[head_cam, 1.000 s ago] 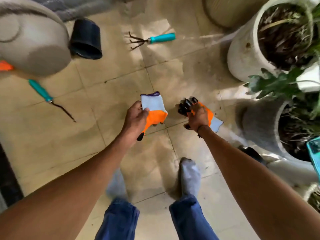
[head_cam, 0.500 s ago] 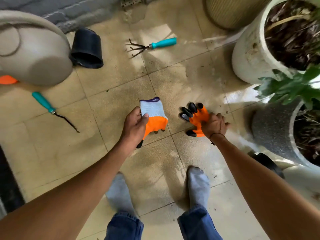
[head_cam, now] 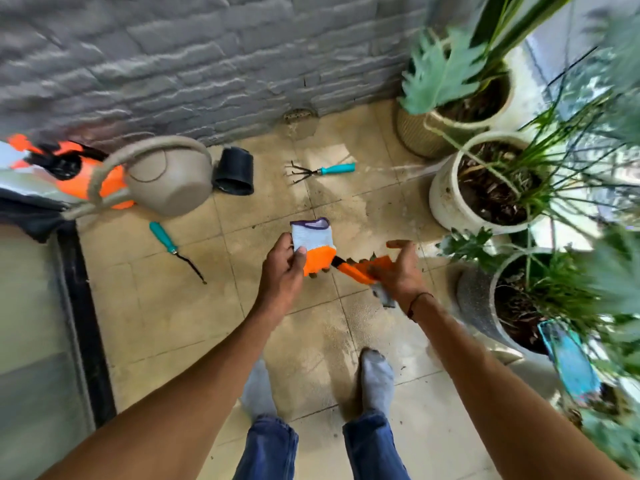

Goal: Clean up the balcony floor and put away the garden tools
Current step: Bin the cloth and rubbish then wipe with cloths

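Note:
My left hand (head_cam: 282, 271) pinches a garden glove (head_cam: 313, 239) by its white cuff, the orange palm hanging down. My right hand (head_cam: 398, 273) holds a second orange glove (head_cam: 362, 270), blurred, whose black-tipped finger reaches the first glove. Its cuff hangs under my right wrist. On the tiled floor (head_cam: 166, 317) lie a teal-handled hand rake (head_cam: 322, 171) near the wall and a teal-handled weeder (head_cam: 173, 245) to the left. A teal trowel (head_cam: 568, 362) stands in a pot at the right.
A beige watering can (head_cam: 166, 174), an orange sprayer (head_cam: 72, 178) and a tipped black pot (head_cam: 233, 171) sit by the grey brick wall (head_cam: 173, 64). Several planted pots (head_cam: 446, 199) line the right side. A dark door frame (head_cam: 81, 306) runs along the left.
The view has tilted up to show the wall and plants. My right hand has turned and brought its glove left against the glove in my left hand, which stays gripped.

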